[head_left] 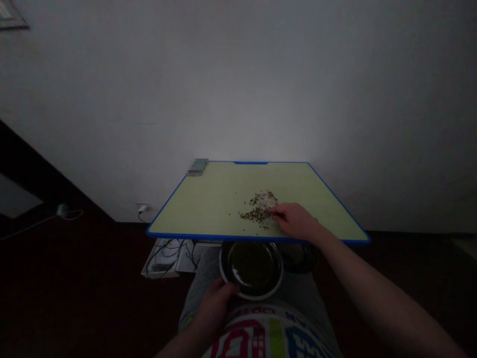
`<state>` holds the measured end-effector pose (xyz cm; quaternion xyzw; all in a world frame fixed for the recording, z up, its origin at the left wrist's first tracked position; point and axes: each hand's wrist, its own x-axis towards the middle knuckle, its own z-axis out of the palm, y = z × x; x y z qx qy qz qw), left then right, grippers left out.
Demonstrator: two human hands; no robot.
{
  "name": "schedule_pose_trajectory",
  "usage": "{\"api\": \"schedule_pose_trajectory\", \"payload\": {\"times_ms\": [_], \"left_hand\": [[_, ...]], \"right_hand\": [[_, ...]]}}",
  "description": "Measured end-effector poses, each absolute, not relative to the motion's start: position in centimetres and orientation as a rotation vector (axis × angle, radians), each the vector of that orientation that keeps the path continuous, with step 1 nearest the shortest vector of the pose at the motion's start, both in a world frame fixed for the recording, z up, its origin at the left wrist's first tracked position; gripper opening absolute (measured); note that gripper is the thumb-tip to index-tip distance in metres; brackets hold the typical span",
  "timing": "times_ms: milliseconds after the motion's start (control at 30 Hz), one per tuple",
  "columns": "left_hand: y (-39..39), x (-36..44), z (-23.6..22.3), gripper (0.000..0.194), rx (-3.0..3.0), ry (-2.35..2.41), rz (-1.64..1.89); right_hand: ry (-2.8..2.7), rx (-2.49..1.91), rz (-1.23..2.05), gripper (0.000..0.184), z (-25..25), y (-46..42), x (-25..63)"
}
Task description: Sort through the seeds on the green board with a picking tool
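Observation:
Small dark grains [257, 214] lie scattered on the pale table [208, 204], mixed with a lighter, whitish patch of grains [265, 199]. My right hand [294, 219] is at the right edge of this pile, its fingers pinched together low over the table. Whether a grain sits between the fingertips is too small to tell. Below the table's front edge, a round bowl [280, 278] with a light rim rests at my lap, with dark greenish contents inside. My left hand [219, 298] grips its near left rim, thumb over the edge.
A blurred grey-green object [198, 167] lies at the table's far left corner. Under the table, a white box [164, 258] holds tangled cables. A second dark round container [301, 256] is partly hidden beneath the table on the right. A plug [142, 209] sits in the wall.

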<state>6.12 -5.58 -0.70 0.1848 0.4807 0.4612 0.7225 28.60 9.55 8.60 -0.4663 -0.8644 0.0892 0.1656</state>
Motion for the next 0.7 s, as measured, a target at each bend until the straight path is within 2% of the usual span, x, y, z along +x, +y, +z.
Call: {"api": "schedule_pose_trajectory", "payload": {"times_ms": [333, 700], "left_hand": [[-5.5, 6.1, -1.5, 0.019, 0.399, 1.073, 1.027], [-5.4, 6.2, -1.1, 0.021, 0.393, 1.064, 1.024]], "right_hand": [[-2.451, -1.321, 0.311, 0.032, 8.3, 9.5, 28.4], [-2.511, -1.257, 0.287, 0.032, 8.1, 10.0, 24.2]]}}
